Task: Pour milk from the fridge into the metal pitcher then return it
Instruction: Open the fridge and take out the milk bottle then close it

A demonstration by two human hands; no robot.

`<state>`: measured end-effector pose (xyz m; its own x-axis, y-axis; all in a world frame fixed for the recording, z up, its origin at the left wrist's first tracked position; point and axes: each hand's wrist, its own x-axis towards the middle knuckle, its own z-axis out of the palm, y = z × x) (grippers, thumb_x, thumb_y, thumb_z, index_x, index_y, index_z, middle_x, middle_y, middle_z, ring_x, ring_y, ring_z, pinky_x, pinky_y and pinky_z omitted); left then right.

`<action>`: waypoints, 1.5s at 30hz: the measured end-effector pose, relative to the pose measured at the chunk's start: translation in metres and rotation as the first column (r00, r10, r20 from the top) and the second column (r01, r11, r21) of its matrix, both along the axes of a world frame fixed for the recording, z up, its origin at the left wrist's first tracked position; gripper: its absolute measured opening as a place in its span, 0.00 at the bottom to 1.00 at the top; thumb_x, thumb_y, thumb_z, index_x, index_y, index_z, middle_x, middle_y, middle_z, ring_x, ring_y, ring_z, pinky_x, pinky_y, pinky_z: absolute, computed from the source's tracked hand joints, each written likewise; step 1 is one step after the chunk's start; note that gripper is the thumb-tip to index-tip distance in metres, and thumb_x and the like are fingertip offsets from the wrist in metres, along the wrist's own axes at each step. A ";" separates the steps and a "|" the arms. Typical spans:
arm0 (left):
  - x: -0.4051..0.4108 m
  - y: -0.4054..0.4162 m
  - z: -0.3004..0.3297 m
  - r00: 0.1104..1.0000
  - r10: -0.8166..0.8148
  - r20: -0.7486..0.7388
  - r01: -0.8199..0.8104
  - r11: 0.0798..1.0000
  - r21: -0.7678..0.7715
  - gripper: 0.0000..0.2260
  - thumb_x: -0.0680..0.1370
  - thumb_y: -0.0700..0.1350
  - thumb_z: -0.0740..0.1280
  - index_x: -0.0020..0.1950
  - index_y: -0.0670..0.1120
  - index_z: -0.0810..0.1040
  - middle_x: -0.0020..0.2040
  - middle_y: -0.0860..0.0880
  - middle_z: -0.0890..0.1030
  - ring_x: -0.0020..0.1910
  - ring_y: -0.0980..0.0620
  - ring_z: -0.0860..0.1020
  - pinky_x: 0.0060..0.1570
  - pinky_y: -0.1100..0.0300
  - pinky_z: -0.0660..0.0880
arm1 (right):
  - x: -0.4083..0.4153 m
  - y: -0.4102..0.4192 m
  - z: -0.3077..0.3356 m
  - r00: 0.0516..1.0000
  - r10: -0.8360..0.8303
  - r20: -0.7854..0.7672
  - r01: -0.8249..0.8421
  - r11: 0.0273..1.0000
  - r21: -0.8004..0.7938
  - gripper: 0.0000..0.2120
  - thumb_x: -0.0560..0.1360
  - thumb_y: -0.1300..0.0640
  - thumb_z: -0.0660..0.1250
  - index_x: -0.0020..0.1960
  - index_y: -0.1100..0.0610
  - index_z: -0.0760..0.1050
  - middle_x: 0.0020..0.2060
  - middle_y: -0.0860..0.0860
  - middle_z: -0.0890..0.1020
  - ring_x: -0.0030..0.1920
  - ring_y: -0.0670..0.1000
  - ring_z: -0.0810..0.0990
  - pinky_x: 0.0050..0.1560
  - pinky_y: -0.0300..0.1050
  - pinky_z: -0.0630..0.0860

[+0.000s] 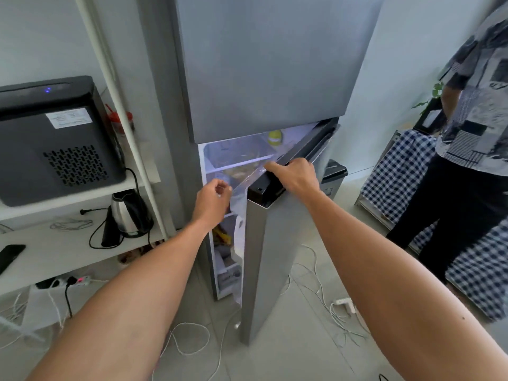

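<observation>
Fridge door [270, 243] half open: my right hand [295, 174] grips its top edge, left hand [213, 200] loosely curled, empty. Milk not yet taken.

A big black box machine [55, 138] sat on a white shelf [68, 199]. Below the machine stood a shiny silver kettle [127, 214]. A black phone [9, 257] lay further left.

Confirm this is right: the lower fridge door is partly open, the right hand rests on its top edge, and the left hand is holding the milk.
One thing is wrong. In the head view the left hand holds no milk; it sits empty at the opening. The rest stands: the lower fridge door is partly open and the right hand rests on its top edge.
</observation>
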<state>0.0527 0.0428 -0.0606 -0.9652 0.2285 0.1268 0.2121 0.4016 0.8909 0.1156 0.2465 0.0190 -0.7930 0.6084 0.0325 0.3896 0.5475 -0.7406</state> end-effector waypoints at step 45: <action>0.145 0.285 -0.039 0.523 -0.739 -0.425 0.544 0.673 -0.502 0.13 0.83 0.48 0.67 0.65 0.44 0.81 0.68 0.44 0.78 0.64 0.42 0.78 0.55 0.51 0.77 | 0.233 0.273 -0.006 0.896 -0.410 0.169 0.220 0.742 0.634 0.21 0.87 0.41 0.48 0.64 0.51 0.74 0.60 0.56 0.80 0.61 0.63 0.75 0.59 0.61 0.69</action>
<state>0.1974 0.3280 -0.1000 -0.2970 0.8713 0.3906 0.9143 0.1415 0.3795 0.3487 0.5199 0.0130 -0.5893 0.7593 0.2759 0.7550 0.6392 -0.1464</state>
